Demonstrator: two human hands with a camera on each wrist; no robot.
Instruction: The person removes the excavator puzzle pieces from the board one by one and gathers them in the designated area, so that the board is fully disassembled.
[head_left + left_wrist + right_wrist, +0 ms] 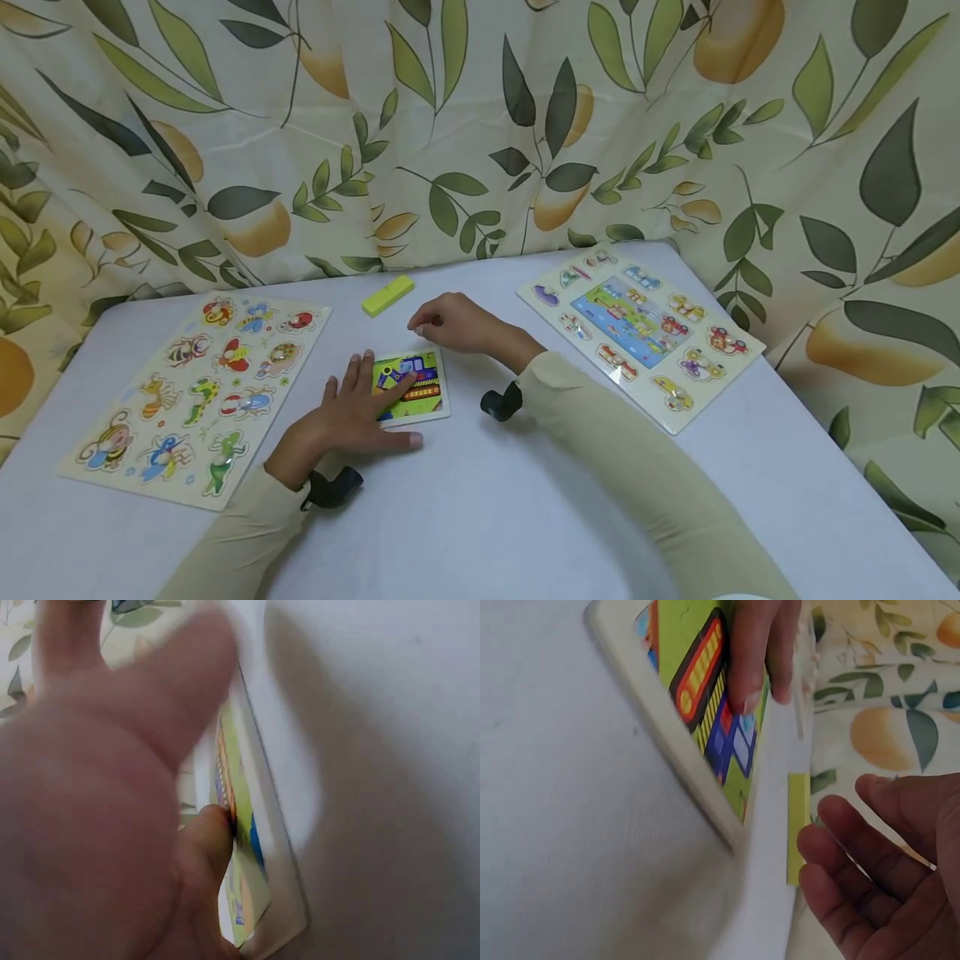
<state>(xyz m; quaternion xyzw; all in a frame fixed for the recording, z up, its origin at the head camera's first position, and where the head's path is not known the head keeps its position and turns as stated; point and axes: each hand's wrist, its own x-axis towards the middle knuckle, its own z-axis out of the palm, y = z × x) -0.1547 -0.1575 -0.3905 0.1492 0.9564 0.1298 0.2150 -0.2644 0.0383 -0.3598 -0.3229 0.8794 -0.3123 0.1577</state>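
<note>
In the head view my left hand (pixel 348 423) lies spread over a small square picture puzzle (pixel 426 407) with a white frame and a digger on a green ground. One fingertip touches the picture, and the hand covers its left side. The left wrist view has the thumb close up, with the puzzle (pixel 244 776) beyond it. Beyond the puzzle's top right corner hovers my right hand (pixel 463 323). Its fingers (pixel 847 862) are loosely curled with nothing in them, as the right wrist view shows. Near that hand lies a yellow-green block (pixel 387 296).
A large insect puzzle board (pixel 247 367) lies on the left of the white-covered table (pixel 465 517). Another board (pixel 558 292), with vehicle pieces round a central picture, lies to the right. A leaf-and-fruit patterned curtain (pixel 480 125) hangs behind the table.
</note>
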